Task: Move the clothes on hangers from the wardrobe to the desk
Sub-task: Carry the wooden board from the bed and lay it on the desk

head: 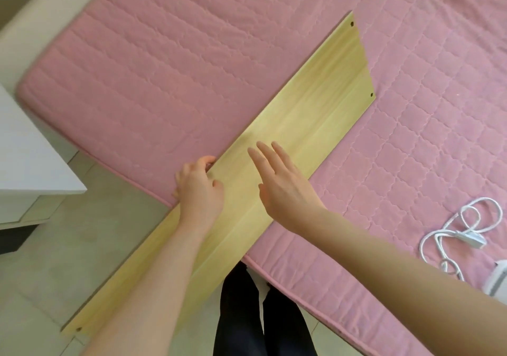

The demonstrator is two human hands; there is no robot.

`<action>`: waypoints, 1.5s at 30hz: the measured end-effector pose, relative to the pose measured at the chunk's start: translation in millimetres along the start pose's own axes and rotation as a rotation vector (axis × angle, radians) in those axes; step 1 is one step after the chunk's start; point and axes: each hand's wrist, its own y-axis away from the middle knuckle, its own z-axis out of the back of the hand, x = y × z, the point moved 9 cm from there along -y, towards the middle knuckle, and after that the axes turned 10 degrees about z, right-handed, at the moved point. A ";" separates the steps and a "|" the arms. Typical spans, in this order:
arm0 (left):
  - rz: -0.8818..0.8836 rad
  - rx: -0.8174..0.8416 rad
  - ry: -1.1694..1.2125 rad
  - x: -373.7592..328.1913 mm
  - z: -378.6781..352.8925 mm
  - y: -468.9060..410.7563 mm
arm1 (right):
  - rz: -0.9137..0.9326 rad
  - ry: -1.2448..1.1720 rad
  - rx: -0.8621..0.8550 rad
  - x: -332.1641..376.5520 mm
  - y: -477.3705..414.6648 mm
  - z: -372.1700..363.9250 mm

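Mattress, pink quilted fabric (164, 81): filling most of the view and carrying every item listed below except the floor, the furniture and the trousers.

Floor, pale beige tiles (55, 259): running along the mattress's left and near sides.

Board, long flat pale-yellow wood (315, 103): lying diagonally, its far end resting on the mattress and its near end sticking out past the mattress edge over the floor. Small dark holes are showing near its corners.

Furniture piece, white and flat-topped (33, 169): standing on the floor at the left, just beside the mattress corner.

Trousers, dark fabric (247, 314): two legs standing at the mattress's near edge, beside the board's overhanging part.

Left hand (199, 188): gripping the board's left long edge, fingers curling round it and thumb lying on the top face.

Right hand (285, 188): stretching out flat over the board's top face, fingers straight and slightly spread, holding nothing; whether it is touching the wood cannot be told.

Cord, white and looped, with a small inline switch (452, 235): lying on the mattress at the right, well apart from the board.

Object, white and rounded (498, 279): sitting at the right border beside the cord, mostly cut off.

Clothes on hangers: this view is not showing where they are.
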 end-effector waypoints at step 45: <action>-0.347 -0.418 -0.240 -16.3 108.9 251.8 | 0.747 0.354 0.026 118.6 94.2 124.8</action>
